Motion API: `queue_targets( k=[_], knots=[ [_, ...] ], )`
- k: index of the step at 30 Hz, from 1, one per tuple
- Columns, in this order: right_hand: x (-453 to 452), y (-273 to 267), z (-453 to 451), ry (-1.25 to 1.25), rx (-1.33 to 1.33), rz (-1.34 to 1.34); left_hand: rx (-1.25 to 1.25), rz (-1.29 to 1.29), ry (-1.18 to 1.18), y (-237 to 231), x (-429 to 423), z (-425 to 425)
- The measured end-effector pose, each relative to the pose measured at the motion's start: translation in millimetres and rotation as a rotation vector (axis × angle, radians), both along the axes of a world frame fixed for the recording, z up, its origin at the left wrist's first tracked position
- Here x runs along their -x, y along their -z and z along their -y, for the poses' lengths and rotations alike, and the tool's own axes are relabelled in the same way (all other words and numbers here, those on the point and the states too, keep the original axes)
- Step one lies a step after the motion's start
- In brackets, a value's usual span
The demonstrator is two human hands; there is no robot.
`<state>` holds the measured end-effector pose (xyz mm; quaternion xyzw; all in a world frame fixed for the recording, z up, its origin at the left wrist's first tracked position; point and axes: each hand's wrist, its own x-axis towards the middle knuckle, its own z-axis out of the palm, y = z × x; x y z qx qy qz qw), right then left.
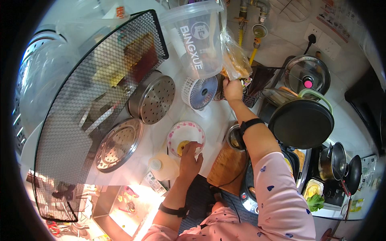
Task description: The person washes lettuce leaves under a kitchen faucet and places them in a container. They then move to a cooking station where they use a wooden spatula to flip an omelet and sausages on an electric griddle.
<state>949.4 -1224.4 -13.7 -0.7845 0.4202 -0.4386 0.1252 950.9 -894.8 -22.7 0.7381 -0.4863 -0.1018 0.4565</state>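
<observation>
My left hand (190, 159), thumb apart from the fingers, is over the near side of a white plate (173, 132) with a pink floral rim. A round yellow piece of food (181, 147) lies on that plate, partly behind my fingers; whether they touch it is unclear. My right hand (233, 90) reaches forward to the back of the counter, just below a clear plastic bag (236, 61) with orange-yellow contents. Its fingertips are hidden, so I cannot tell what it grips. A wire basket (251, 98) is close beside it.
A small fan (202, 93) and a clear lidded bucket (196, 39) stand behind the plate. Steamer parts (120, 144) and a mesh shelf (69, 120) are at left. A sink (120, 215) lies lower left. On the right are a wooden cutting board (226, 168) and a dark pan (301, 123).
</observation>
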Motion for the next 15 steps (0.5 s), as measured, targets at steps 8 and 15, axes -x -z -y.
queue_targets(
  k=[8,15],
  knots=[
    [113,-76,-106,-0.096,-0.136,0.484,0.118,0.125,-0.038,-18,20,-4],
    [239,-92,-223,-0.334,-0.711,0.467,-0.1,0.078,0.285,-39,63,-10]
  ],
)
